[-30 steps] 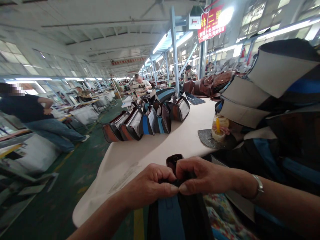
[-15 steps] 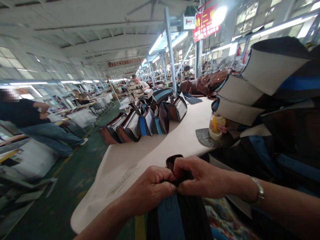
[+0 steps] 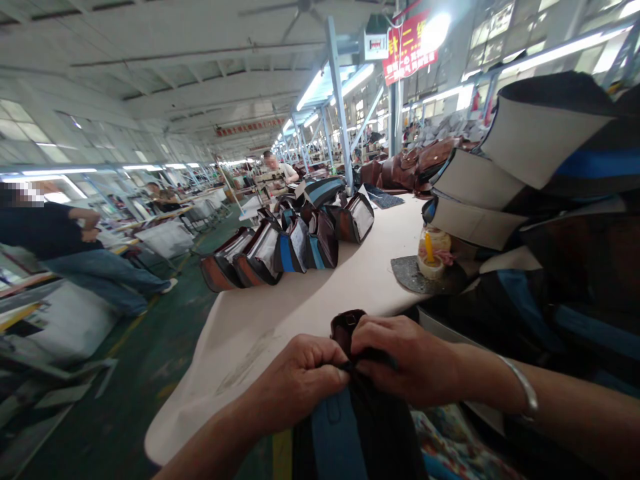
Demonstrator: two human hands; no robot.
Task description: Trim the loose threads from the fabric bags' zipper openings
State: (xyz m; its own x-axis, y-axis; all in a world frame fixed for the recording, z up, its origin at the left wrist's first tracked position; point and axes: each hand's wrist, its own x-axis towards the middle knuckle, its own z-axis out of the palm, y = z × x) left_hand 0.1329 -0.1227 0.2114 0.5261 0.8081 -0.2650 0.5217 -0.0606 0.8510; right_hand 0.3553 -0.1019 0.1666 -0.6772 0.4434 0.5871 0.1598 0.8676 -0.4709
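A dark bag [image 3: 385,433] with a blue stripe stands in front of me at the table's near edge. My left hand [image 3: 305,373] is closed, thumb and fingers pinching the bag's top edge. Close beside it, my right hand [image 3: 400,357] is also closed on the dark edge material, a bracelet on its wrist. Behind the fingers a dark brown leather piece [image 3: 345,323] with a small metal ring sticks up. The exact spot between the fingertips is partly hidden.
Several finished-looking bags [image 3: 295,247] stand in a row on the pale table [image 3: 280,310]. A glue jar [image 3: 431,257] with a yellow stick sits on a dark mat [image 3: 405,273]. Stacked bag parts [image 3: 540,133] rise at the right. A person [image 3: 60,233] stands across the aisle at left.
My right hand has shifted slightly right and its fingers have turned, pulling a bit away from the left. The left hand keeps its pinch in nearly the same place.
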